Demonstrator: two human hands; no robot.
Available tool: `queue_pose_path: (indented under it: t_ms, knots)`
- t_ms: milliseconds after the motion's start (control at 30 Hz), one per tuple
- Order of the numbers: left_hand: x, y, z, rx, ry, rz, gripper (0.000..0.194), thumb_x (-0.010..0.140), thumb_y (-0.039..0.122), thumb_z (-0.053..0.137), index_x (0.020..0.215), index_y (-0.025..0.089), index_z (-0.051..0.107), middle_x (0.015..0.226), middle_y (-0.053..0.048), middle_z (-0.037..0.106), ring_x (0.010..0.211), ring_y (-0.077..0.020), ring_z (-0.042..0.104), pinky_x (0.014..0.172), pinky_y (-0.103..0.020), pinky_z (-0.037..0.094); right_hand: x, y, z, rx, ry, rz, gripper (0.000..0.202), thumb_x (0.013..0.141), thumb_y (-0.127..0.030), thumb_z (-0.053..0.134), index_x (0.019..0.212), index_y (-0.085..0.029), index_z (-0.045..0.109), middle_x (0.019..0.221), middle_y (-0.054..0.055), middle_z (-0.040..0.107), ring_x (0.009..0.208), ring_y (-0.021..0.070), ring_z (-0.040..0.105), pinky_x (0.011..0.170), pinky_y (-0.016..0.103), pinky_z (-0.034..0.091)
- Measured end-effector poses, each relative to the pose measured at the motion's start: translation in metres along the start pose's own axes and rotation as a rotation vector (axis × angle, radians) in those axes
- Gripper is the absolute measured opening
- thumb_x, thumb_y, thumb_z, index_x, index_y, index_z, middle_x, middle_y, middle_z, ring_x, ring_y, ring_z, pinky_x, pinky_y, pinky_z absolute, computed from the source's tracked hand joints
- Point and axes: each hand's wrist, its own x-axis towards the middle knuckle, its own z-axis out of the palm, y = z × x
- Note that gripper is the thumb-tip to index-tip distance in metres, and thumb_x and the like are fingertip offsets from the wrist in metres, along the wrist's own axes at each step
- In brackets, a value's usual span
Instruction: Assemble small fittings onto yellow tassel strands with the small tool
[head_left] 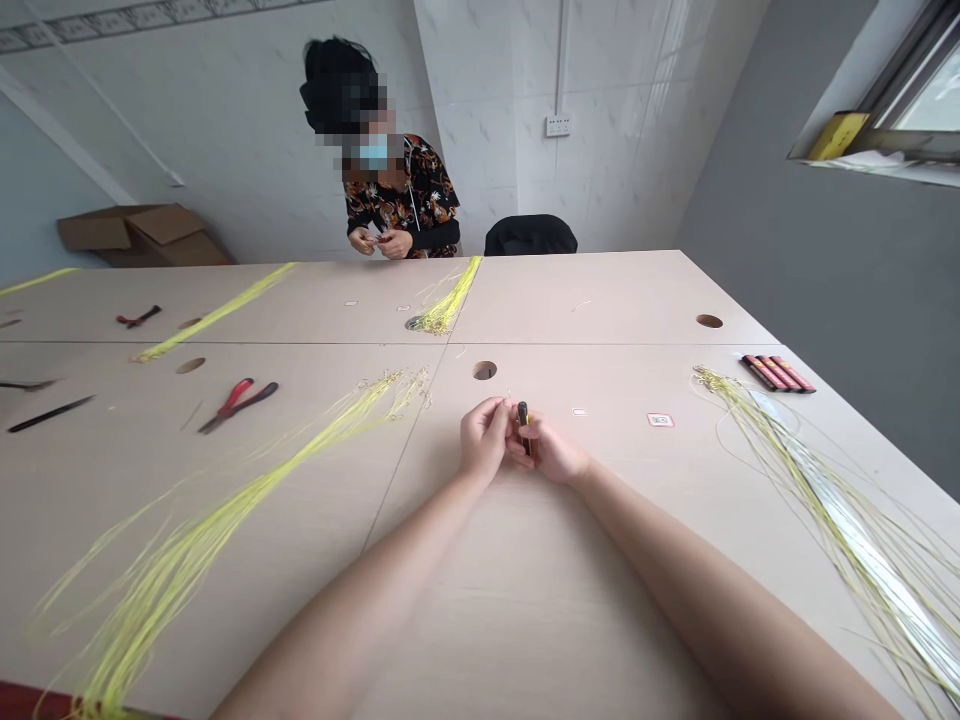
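Note:
Near the middle of the table my two hands meet, just below a round hole. My left hand is closed in a pinch, and what it holds is too small to make out. My right hand has its fingers wrapped round a small black lighter-like object with a yellowish edge, held upright. To the left lies a long bundle of yellow strands. Another bundle of yellow strands lies on the right, partly over a clear shiny strip.
Red-and-black pliers and a black pen-like tool lie left. Several red-black sticks rest right of a small label. A masked person stands across the table; a dark chair back is beside.

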Motion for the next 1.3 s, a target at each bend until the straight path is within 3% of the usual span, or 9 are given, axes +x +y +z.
queue_pose_path:
  t_ms: [100, 267, 933, 1300]
  knots:
    - [-0.0007, -0.0001, -0.0003, -0.001, -0.008, -0.022, 0.032, 0.082, 0.033, 0.051, 0.055, 0.018, 0.042, 0.045, 0.005, 0.039, 0.044, -0.0081, 0.038, 0.045, -0.02, 0.032, 0.0006, -0.0012, -0.0011, 0.078, -0.044, 0.044, 0.021, 0.068, -0.038, 0.04, 0.075, -0.019, 0.043, 0.049, -0.004, 0.041, 0.039, 0.009, 0.03, 0.042, 0.024, 0.026]
    - [-0.0015, 0.0008, 0.0001, -0.018, -0.013, -0.039, 0.034, 0.082, 0.034, 0.051, 0.054, 0.019, 0.038, 0.042, 0.006, 0.038, 0.04, -0.0079, 0.039, 0.044, -0.02, 0.033, 0.0003, -0.0029, 0.0001, 0.054, -0.01, 0.093, 0.026, 0.074, -0.043, 0.036, 0.073, -0.018, 0.045, 0.049, -0.004, 0.039, 0.04, 0.009, 0.029, 0.044, 0.024, 0.028]
    - [-0.0021, 0.0017, 0.0, 0.005, -0.025, -0.031, 0.033, 0.083, 0.033, 0.05, 0.055, 0.018, 0.042, 0.043, 0.006, 0.04, 0.039, -0.0068, 0.041, 0.042, -0.019, 0.034, 0.0007, -0.0037, 0.0006, 0.059, -0.014, 0.076, 0.028, 0.075, -0.042, 0.036, 0.07, -0.017, 0.047, 0.049, -0.003, 0.038, 0.04, 0.0087, 0.03, 0.043, 0.023, 0.027]
    - [-0.0025, 0.0044, 0.0006, 0.026, -0.036, 0.001, 0.033, 0.084, 0.034, 0.05, 0.055, 0.018, 0.045, 0.044, 0.005, 0.044, 0.042, -0.0084, 0.044, 0.048, -0.021, 0.038, 0.0007, 0.0003, -0.0009, 0.041, -0.006, 0.022, 0.055, 0.079, -0.07, 0.038, 0.064, -0.017, 0.045, 0.048, -0.005, 0.037, 0.039, 0.0068, 0.03, 0.041, 0.022, 0.025]
